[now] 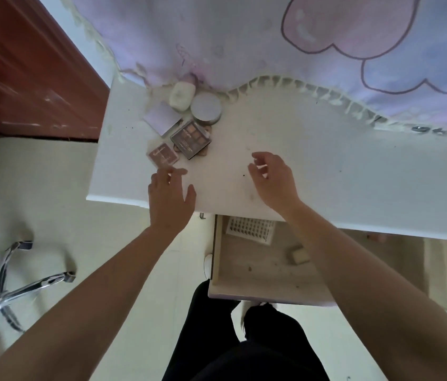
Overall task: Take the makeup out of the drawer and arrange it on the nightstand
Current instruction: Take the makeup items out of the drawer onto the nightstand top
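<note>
Makeup is grouped at the back left of the white nightstand: a small pink palette, a dark eyeshadow palette, a lilac square compact, a round lilac jar and a white oval case. My left hand hovers just in front of the pink palette, fingers relaxed, holding nothing. My right hand hangs over the tabletop with loosely curled, empty fingers. Below, the open drawer holds a white tray of false lashes and a small beige block.
A lilac cartoon-print cloth with a fringed hem drapes over the nightstand's back. A red-brown wooden panel stands at the left. A chrome chair base sits on the pale floor at lower left. My dark-clothed legs are below the drawer.
</note>
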`<state>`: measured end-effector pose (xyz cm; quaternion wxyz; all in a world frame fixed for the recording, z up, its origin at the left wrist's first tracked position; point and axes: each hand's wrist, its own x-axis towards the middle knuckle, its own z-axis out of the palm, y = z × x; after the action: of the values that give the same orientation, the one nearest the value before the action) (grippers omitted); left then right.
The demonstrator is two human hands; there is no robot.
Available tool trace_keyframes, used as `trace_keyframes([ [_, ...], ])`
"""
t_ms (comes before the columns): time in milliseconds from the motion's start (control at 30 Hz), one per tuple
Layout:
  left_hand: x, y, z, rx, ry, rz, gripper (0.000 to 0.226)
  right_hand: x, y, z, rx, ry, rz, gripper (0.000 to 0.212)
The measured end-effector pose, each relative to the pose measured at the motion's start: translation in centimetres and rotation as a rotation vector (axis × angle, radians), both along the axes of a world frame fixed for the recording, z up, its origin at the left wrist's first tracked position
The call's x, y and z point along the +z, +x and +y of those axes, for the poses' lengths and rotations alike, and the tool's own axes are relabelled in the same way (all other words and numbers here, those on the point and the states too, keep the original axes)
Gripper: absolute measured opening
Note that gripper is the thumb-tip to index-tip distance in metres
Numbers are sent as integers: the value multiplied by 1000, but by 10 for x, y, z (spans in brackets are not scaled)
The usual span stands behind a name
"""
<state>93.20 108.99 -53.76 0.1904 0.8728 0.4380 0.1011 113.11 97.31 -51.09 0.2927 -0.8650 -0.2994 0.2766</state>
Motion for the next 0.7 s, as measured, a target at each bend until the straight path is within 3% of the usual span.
trace_keyframes([
  [167,-15,4,-86,-250,51,-77,19,0,7,-97,27,-55,-110,24],
  [267,-39,6,-136,-355,11,-23,20,-24,0,-156,80,-87,-156,22],
  [400,-77,17,-183,-460,-100,230,41,-72,-4,-216,215,-279,-115,22],
  [533,-101,38,-203,-503,-199,523,79,-117,-5,-249,465,-474,-60,54],
  [700,-127,62,-196,-452,-296,697,92,-148,-4,-269,539,-536,-148,71],
])
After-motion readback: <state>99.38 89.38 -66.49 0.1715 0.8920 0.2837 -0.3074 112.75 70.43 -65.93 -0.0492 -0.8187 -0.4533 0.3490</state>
